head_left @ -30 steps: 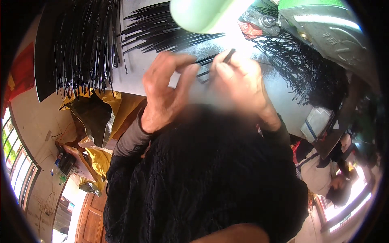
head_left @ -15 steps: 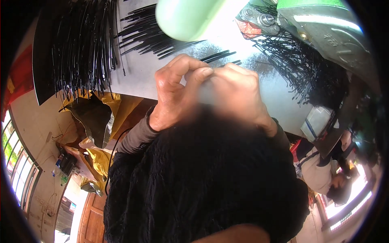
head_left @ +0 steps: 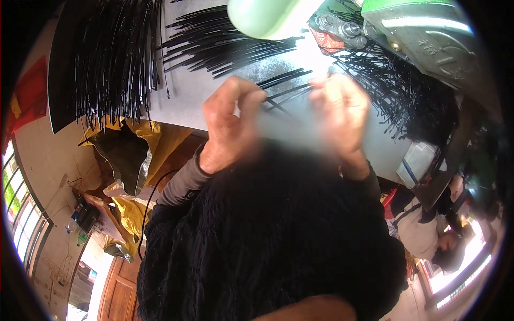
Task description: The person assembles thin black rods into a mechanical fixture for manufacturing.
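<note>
Over the near part of the grey metal tabletop, my hands are apart. My left hand is closed, thumb and forefinger pinched together at the end of a thin black rod that slants down and right. My right hand has its fingers bent together in a pinch; the fingertips are blurred, so what they hold, if anything, cannot be made out. Just beyond my hands, a few black rods lie on the tabletop, partly behind my left fingers. A blurred haze covers the space between my wrists.
Black rods lie spread at the back, with a dense bundle hanging over the left edge. More tangled rods are heaped at right beside a green and grey machine. A pale green lamp shade overhangs. Another person sits at right.
My hands were together at the fingertips and have parted. The right hand has moved to the right; the left has barely moved. Rods between them are now exposed.
</note>
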The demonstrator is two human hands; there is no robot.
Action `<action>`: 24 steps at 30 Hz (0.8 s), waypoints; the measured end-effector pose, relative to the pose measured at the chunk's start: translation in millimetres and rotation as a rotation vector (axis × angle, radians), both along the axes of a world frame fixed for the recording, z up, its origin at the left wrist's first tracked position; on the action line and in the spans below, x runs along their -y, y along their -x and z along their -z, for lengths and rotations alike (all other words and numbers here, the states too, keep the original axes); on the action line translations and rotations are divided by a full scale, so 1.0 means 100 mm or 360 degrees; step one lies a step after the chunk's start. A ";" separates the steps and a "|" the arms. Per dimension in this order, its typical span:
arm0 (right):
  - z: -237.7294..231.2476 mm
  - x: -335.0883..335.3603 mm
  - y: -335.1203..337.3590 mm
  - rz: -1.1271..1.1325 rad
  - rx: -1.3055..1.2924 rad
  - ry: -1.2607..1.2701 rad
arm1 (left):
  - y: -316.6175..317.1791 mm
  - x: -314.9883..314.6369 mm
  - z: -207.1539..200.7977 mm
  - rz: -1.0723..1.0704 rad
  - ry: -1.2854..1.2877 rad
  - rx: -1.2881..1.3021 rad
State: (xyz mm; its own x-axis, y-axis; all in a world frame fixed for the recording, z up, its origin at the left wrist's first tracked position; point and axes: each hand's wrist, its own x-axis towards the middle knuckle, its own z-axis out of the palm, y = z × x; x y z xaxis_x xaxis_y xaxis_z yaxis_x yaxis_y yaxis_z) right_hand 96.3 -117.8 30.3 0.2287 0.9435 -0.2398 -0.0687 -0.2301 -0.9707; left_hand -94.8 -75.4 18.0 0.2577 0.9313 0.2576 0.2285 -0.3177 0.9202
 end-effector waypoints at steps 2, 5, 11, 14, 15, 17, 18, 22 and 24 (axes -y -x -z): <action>-0.01 -0.07 -0.13 0.0210 0.0277 -0.0324 | 0.10 0.04 0.08 -0.0173 0.0258 0.0158; -0.08 -0.20 -0.17 0.0047 0.0789 -0.0613 | 0.07 0.01 0.13 -0.0398 0.0269 0.0202; 0.18 -0.49 -0.06 -0.0569 0.1304 -0.0873 | 0.02 -0.03 0.20 -0.0190 -0.0303 -0.0218; 0.26 -0.64 -0.05 -0.0365 0.1761 -0.1140 | 0.07 -0.02 0.20 -0.0200 -0.0456 -0.0381; 0.28 -0.67 -0.05 -0.0365 0.1761 -0.1139 | 0.08 -0.02 0.20 -0.0203 -0.0445 -0.0357; 0.32 -0.72 -0.07 -0.0491 0.1949 -0.1056 | 0.09 -0.02 0.20 -0.0203 -0.0432 -0.0332; 0.33 -0.74 -0.06 -0.0482 0.1962 -0.1090 | 0.10 -0.02 0.19 -0.0207 -0.0413 -0.0326; 0.34 -0.73 -0.15 -0.0376 0.1725 -0.1159 | 0.15 -0.02 0.16 -0.0224 -0.0339 -0.0312; 0.20 -0.63 -0.13 -0.0418 0.1493 -0.0909 | 0.17 -0.01 0.16 -0.0316 -0.0234 -0.0286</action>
State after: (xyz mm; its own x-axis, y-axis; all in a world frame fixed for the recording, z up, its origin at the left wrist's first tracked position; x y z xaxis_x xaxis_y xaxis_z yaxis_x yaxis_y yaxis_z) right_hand 109.7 -54.9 10.5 -0.1300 0.9054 0.4042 0.7280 0.3639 -0.5810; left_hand -112.0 -74.1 2.2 0.1277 0.9240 0.3604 0.4543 -0.3775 0.8069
